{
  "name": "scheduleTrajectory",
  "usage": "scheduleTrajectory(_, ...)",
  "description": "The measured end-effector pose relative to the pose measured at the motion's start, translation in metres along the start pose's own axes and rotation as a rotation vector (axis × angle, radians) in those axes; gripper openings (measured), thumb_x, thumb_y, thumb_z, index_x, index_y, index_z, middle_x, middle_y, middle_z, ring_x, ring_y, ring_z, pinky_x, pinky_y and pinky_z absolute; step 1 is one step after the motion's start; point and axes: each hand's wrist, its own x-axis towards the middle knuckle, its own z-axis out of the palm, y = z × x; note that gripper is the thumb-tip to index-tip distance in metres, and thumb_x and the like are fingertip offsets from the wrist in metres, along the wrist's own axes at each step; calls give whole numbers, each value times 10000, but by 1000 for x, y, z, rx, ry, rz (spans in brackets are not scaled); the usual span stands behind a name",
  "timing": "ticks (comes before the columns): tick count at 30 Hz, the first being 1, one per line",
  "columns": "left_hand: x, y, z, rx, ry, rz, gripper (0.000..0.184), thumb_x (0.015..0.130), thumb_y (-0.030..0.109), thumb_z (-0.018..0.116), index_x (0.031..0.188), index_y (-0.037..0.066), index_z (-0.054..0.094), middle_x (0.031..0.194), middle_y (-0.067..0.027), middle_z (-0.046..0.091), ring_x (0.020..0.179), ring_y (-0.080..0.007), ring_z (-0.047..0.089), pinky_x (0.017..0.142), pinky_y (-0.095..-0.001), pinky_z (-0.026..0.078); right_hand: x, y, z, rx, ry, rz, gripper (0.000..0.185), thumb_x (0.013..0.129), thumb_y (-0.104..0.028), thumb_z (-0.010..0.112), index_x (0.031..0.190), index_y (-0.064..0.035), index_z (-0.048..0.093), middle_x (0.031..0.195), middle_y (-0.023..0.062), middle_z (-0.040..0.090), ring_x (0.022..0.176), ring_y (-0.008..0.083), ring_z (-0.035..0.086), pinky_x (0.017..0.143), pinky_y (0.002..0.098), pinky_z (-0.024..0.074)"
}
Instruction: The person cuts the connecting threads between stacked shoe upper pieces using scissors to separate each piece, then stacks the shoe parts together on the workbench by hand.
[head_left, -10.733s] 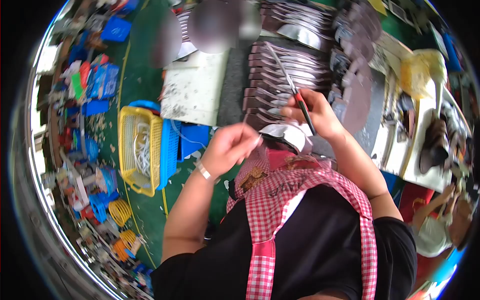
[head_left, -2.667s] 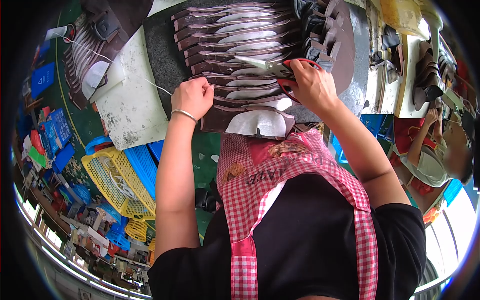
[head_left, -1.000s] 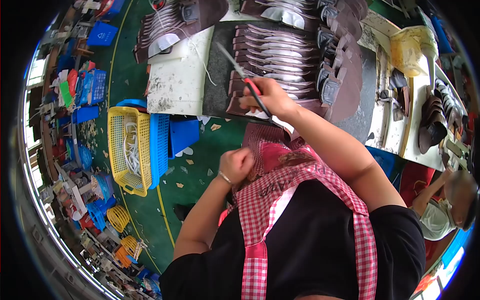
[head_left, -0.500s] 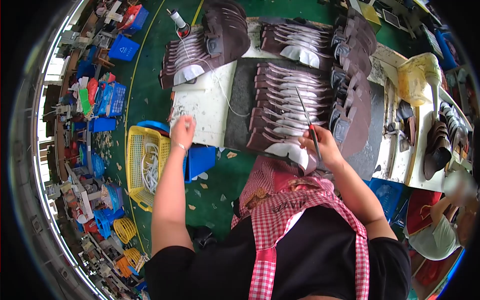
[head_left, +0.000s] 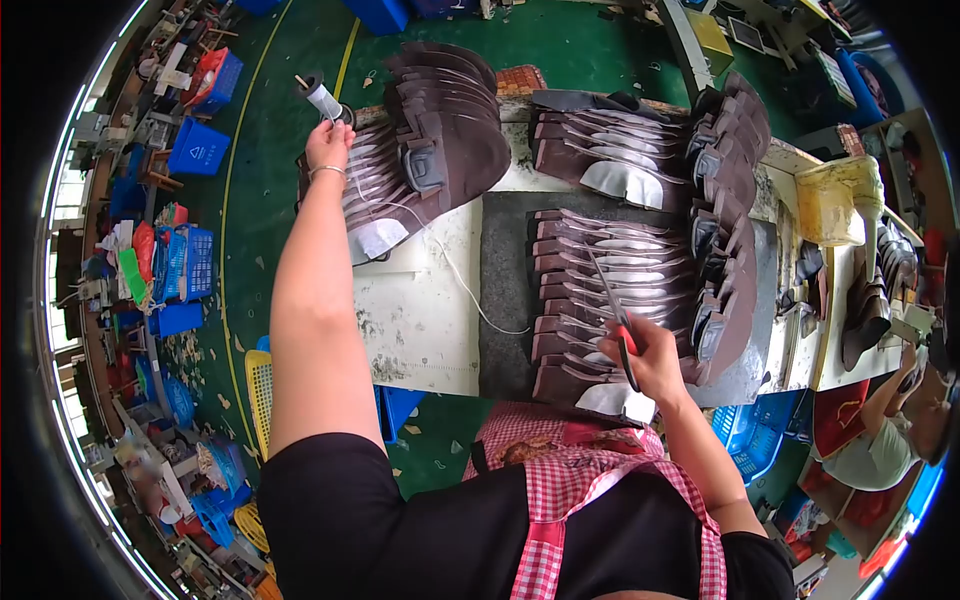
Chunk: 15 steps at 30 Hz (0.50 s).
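Note:
My left hand (head_left: pixel 330 152) is stretched far forward, fingers closed at the foot of a spool of white thread (head_left: pixel 322 100); what they pinch is hidden. Thread (head_left: pixel 455 278) trails from that side across the table. My right hand (head_left: pixel 648 358) holds scissors (head_left: pixel 614 300) with red and black handles, blades pointing forward over a row of overlapping brown pieces (head_left: pixel 610 275) with whitish parts and dark buckles. Beside my left forearm sits another fanned stack of these pieces (head_left: pixel 450 140). A third stack (head_left: pixel 610 150) lies at the back of the table.
The white table (head_left: pixel 415 335) carries a dark mat (head_left: pixel 505 290). A stained yellow container (head_left: pixel 828 205) stands at right. Below the table edge are a yellow basket (head_left: pixel 258 395) and a blue basket (head_left: pixel 748 435). A person (head_left: pixel 880 450) sits at far right.
My left hand has reached forward from the table's left front edge to the thread spool. My right hand still holds the scissors over the near row. The camera view has shifted.

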Motion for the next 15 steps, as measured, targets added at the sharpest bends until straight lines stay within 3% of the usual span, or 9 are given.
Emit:
scheduleTrajectory(1,-31,15,6,64,76,102,205,990,119,565,1138,10,655,758,-23,659,650,-102,622,593,-222,506,10,-9,6,20,-34,-13,375,794,-179,807,1081,20,670,785,29,641,736,66,509,711,254,483)
scheduleTrajectory(4,-114,27,-1,146,-79,219,203,1013,126,522,1078,32,689,696,24,561,579,-48,486,515,-208,388,39,-43,29,88,-48,-167,344,815,-168,784,1081,15,664,784,27,641,744,62,515,707,255,483)
scheduleTrajectory(6,-204,32,-1,105,-218,311,205,1002,127,513,1061,42,690,689,31,585,576,-41,506,529,-214,414,63,-51,51,130,-122,-224,297,845,-179,761,1046,13,658,773,11,624,715,62,549,656,243,478)
scheduleTrajectory(7,-261,46,-3,141,-298,221,203,1002,121,510,1071,47,686,706,23,597,598,-36,520,545,-212,421,73,-56,60,114,-191,-227,267,868,-187,745,1021,12,655,770,1,611,675,64,572,610,229,473)
scheduleTrajectory(8,-322,61,-3,234,-394,143,204,1001,115,504,1059,39,685,767,-17,658,651,-71,572,603,-239,474,75,-71,69,218,-275,-180,278,874,-206,742,1019,16,657,766,3,613,642,68,579,573,228,465)
scheduleTrajectory(10,-430,73,3,160,-671,323,165,932,76,556,1005,34,697,921,-107,729,804,-190,685,723,-316,545,72,-87,85,391,-448,-48,315,886,-257,737,1010,22,659,772,14,630,578,81,590,508,208,437)
scheduleTrajectory(11,-474,81,6,248,-791,521,185,874,77,595,1019,67,710,953,-126,723,840,-245,705,733,-354,561,65,-85,94,595,-543,56,285,882,-249,744,979,4,654,768,24,629,553,89,581,471,192,398)
scheduleTrajectory(13,-547,61,4,357,-1225,546,247,818,76,626,1030,124,744,951,-101,720,876,-259,703,806,-365,566,39,-83,89,690,-584,164,263,868,-239,757,860,-9,629,718,12,585,504,91,534,430,218,353)
scheduleTrajectory(15,-573,67,4,377,-1236,335,264,814,79,634,1042,147,750,1004,-98,705,921,-239,694,822,-347,559,6,-52,69,850,-547,169,226,875,-203,739,806,-40,598,680,-11,531,474,78,462,420,227,307)
